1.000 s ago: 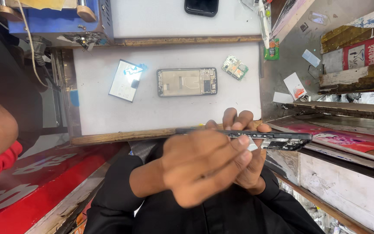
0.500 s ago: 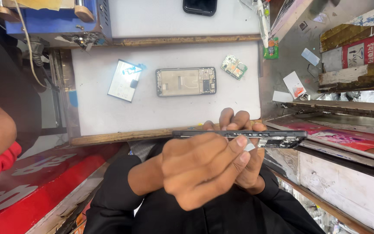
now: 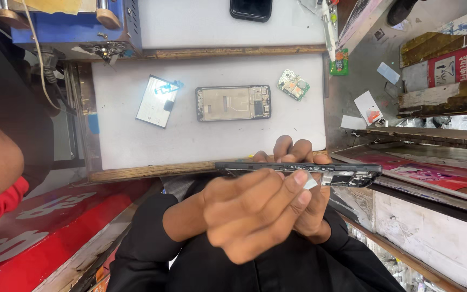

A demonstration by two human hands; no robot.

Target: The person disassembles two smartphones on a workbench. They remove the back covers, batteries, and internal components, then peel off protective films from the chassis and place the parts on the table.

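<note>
My left hand (image 3: 255,213) is curled over the dark phone frame (image 3: 298,168), fingertips pressing a small pale piece against its edge; my right hand (image 3: 304,189) grips the frame from behind, fingers wrapped over its top. Beyond my hands on the white mat (image 3: 136,140) lie an opened phone body (image 3: 233,103), a battery (image 3: 155,101) and a small circuit board (image 3: 293,85). The frame sits nearly level, much as half a second ago.

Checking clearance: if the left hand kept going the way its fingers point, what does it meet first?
The left hand points right along the dark phone frame it grips. Straight on, it would likely meet the frame's right end, then the ledge with printed sheets; depth is unclear.
</note>
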